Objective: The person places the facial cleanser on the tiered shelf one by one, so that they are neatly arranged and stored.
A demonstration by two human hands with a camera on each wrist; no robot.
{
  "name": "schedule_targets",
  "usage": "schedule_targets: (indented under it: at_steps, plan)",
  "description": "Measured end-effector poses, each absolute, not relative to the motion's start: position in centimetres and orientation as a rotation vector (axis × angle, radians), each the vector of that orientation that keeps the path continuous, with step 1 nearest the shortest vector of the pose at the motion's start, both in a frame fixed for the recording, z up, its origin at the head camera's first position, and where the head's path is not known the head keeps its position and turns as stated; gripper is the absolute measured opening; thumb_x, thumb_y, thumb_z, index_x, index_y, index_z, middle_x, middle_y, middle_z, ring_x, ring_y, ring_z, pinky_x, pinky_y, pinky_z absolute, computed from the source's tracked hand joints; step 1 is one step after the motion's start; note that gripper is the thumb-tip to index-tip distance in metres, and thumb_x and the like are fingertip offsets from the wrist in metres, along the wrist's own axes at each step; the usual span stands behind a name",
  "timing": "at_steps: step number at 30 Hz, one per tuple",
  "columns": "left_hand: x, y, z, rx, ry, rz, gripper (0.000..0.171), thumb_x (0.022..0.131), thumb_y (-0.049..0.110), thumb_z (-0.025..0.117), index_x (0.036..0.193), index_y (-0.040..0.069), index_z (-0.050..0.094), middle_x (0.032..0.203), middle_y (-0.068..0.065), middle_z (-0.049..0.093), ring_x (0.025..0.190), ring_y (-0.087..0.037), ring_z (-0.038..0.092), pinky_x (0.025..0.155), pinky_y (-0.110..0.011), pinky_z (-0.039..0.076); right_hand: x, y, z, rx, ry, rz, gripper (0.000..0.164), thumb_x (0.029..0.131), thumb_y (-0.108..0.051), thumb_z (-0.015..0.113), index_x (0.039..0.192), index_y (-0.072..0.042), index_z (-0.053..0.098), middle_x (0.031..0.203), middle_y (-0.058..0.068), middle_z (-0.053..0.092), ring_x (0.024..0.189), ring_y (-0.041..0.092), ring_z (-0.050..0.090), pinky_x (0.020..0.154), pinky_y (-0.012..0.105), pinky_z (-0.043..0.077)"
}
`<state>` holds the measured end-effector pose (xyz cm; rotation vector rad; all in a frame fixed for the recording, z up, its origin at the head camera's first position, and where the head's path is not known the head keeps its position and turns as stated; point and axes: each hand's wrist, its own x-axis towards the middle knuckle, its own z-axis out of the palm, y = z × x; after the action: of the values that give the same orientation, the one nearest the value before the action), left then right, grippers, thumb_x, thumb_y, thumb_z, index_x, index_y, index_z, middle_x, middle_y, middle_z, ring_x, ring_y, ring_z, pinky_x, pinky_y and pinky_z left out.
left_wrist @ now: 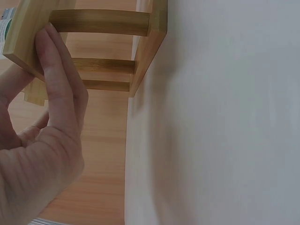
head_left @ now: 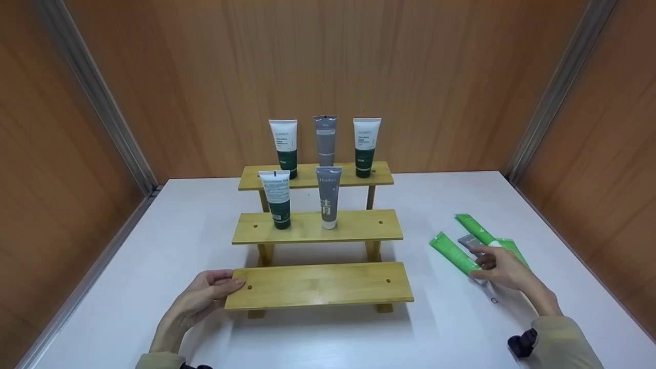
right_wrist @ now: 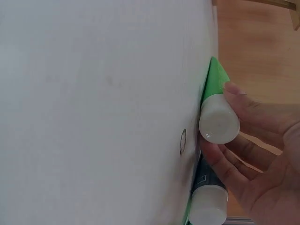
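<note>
Head view shows us a long green tube [head_left: 453, 253] to the right of the wooden stand [head_left: 359, 226], low by the white surface [head_left: 451, 328]. The right hand [head_left: 505, 267] is the near one; the left hand [head_left: 207, 292] is well apart from it, on the other side of the stand. We see the right hand pinch the tube near its white cap [right_wrist: 219, 119], thumb on one side and fingers on the other. The tube runs on a slant: its cap end points back and to the right, and its flat end points away and left, toward the stand's side. We think that slant matters most, since the standing tubes [head_left: 329, 197] rest on their caps and this one would take a turn to match. We cannot tell if it touches the surface. Just beside it is a grey tube [head_left: 469, 241], partly hidden, then two more green ones, a farther tube [head_left: 472, 228] and a right-hand tube [head_left: 515, 250]. The left hand pinches the left end of the bottom step [head_left: 320, 285], thumb on top and fingers under.
</note>
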<state>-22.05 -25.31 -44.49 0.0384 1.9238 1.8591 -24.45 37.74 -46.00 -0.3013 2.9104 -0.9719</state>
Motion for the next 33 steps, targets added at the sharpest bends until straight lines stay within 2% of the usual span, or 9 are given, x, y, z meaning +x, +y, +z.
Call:
schedule_targets:
  at_steps: [5, 13, 17, 20, 27, 33]
  plan:
    - [-22.1, -25.3, -44.5, 0.021, 1.932, 1.862, 0.075, 0.097, 0.021, 0.067, 0.145, -0.02, 0.025, 0.107, -0.004, 0.071, 0.095, -0.011, 0.072, 0.085, -0.023, 0.061, -24.5, 37.6, -45.7, -0.329, 2.915, -0.914, 0.059, 0.085, -0.018, 0.081, 0.126, 0.017, 0.057, 0.105, 0.026, 0.07, 0.095, 0.032, 0.068, 0.072, 0.026, 0.055]
    - [-22.1, -25.3, -44.5, -0.009, 1.943, 1.858, 0.077, 0.096, 0.021, 0.068, 0.145, -0.019, 0.024, 0.107, -0.004, 0.072, 0.095, -0.011, 0.072, 0.084, -0.023, 0.061, -24.5, 37.0, -45.9, -0.295, 2.975, -0.872, 0.045, 0.085, -0.011, 0.078, 0.118, 0.016, 0.063, 0.099, 0.022, 0.071, 0.09, 0.028, 0.067, 0.068, 0.025, 0.054]
    - [-22.1, -25.2, -44.5, -0.007, 1.943, 1.857, 0.075, 0.097, 0.021, 0.068, 0.145, -0.018, 0.027, 0.108, -0.004, 0.072, 0.095, -0.011, 0.072, 0.084, -0.023, 0.061, -24.4, 36.6, -46.0, -0.254, 2.993, -0.875, 0.042, 0.086, -0.006, 0.075, 0.119, 0.016, 0.062, 0.102, 0.026, 0.07, 0.091, 0.03, 0.067, 0.07, 0.029, 0.054]
    - [-22.2, -25.3, -44.5, 0.01, 1.929, 1.863, 0.07, 0.097, 0.021, 0.068, 0.143, -0.018, 0.031, 0.106, -0.003, 0.072, 0.095, -0.011, 0.073, 0.084, -0.023, 0.061, -24.4, 36.4, -45.9, -0.235, 2.998, -0.898, 0.043, 0.086, -0.003, 0.073, 0.121, 0.017, 0.061, 0.103, 0.027, 0.069, 0.09, 0.029, 0.066, 0.068, 0.027, 0.053]
    - [-22.2, -25.5, -44.4, 0.071, 1.873, 1.891, 0.062, 0.098, 0.017, 0.065, 0.14, -0.017, 0.037, 0.104, -0.002, 0.074, 0.095, -0.011, 0.073, 0.084, -0.024, 0.062, -24.5, 35.8, -45.6, -0.196, 2.971, -0.985, 0.046, 0.088, 0.003, 0.067, 0.129, 0.02, 0.055, 0.095, 0.021, 0.069, 0.079, 0.019, 0.057, 0.06, 0.02, 0.045]
    - [-22.2, -25.5, -44.5, 0.061, 1.889, 1.877, 0.063, 0.098, 0.019, 0.066, 0.141, -0.017, 0.037, 0.105, -0.002, 0.074, 0.095, -0.011, 0.073, 0.083, -0.023, 0.062, -24.5, 35.4, -45.2, -0.185, 2.981, -1.006, 0.045, 0.087, 0.004, 0.066, 0.128, 0.02, 0.055, 0.099, 0.025, 0.069, 0.084, 0.022, 0.059, 0.063, 0.021, 0.047]
